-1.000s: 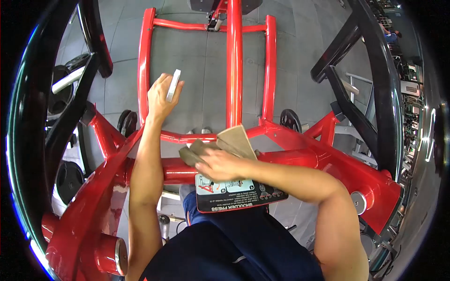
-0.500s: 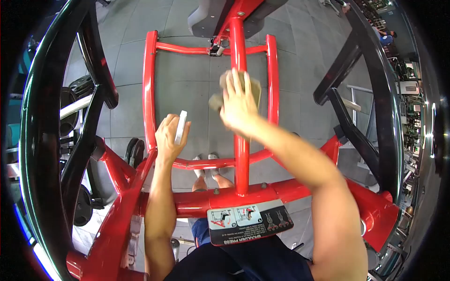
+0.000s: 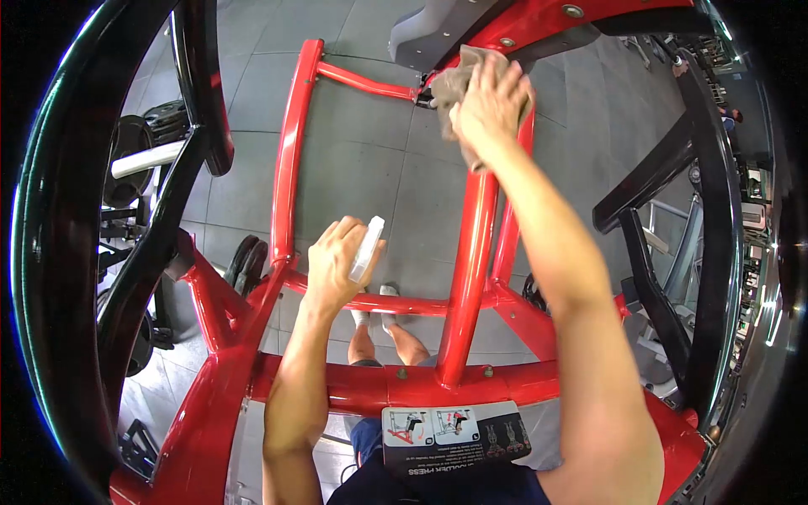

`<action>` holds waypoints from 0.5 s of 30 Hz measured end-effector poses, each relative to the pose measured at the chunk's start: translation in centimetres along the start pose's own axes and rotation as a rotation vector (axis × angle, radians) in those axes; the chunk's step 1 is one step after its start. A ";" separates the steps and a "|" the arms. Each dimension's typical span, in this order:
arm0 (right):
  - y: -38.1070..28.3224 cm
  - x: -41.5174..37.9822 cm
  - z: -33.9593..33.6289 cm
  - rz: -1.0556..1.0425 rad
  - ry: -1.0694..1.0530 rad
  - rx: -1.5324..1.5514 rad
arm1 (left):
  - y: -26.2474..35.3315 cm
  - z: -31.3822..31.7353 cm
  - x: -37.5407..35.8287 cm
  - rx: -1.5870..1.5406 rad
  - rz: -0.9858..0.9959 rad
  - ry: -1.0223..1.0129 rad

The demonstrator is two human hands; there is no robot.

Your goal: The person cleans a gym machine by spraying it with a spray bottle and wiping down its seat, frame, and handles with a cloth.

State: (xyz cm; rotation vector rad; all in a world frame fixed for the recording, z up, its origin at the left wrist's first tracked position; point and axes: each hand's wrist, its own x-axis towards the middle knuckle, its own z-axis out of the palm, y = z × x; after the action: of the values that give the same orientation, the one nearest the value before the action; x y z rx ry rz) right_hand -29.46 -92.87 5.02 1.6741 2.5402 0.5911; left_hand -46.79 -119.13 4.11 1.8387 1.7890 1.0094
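A brown cloth (image 3: pixel 457 91) lies over the upper part of the red central bar (image 3: pixel 474 252), close to the grey padded seat. Pressed on top of it is my right hand (image 3: pixel 492 101), its arm stretched forward. My left hand (image 3: pixel 338 257) is wrapped round a white object (image 3: pixel 367 249), held in the air left of the bar; most of that object is hidden by the fingers. Below, a sign reading "SHOULDER PRESS" (image 3: pixel 454 433) is fixed near the red crossbar (image 3: pixel 353 383).
Red floor rails (image 3: pixel 294 160) run along the left. Thick black frame arms stand at the left (image 3: pixel 63 252) and right (image 3: pixel 715 227). Weight plates (image 3: pixel 247 263) are at the left. The seat (image 3: pixel 429 35) is at the top. A person's feet and legs show below.
My right hand and the cloth have moved forward up the bar, towards the seat. The view has shifted and turned. My left hand still holds the white object.
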 end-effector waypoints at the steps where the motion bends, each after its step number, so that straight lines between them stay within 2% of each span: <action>1: 0.0 -1.5 -1.4 0.149 -0.089 0.206 | 0.2 0.1 0.3 -0.001 0.000 0.007; 2: 0.2 -2.2 -2.0 0.296 -0.180 0.414 | 0.5 0.2 0.4 -0.002 -0.005 0.014; 3: 0.8 -1.6 -1.2 0.407 -0.166 0.529 | 0.9 0.2 0.4 -0.001 -0.009 0.015; 6: 2.5 4.7 0.4 0.593 -0.287 0.691 | 1.1 0.5 0.3 -0.017 0.012 0.006; 8: 4.4 9.3 2.5 0.589 -0.314 0.758 | 1.0 0.5 0.2 -0.008 0.031 -0.025; 9: 4.0 10.0 3.4 0.675 -0.210 0.718 | 0.9 0.4 0.2 -0.008 0.027 -0.030; 12: 6.1 8.5 8.0 0.447 0.000 1.299 | 1.3 0.6 -0.1 0.004 0.028 -0.051; 14: 6.8 5.6 9.8 0.708 -0.318 2.033 | 1.3 0.6 0.2 0.011 0.060 -0.033; 15: 6.6 3.8 9.7 0.843 -0.402 2.224 | 1.4 0.5 0.3 0.015 0.066 -0.034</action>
State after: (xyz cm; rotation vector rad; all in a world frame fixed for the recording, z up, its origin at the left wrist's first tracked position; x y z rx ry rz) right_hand -22.92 -84.36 -1.05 2.1817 1.1884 -3.0683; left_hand -45.46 -118.92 4.82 1.9244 1.7313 0.9854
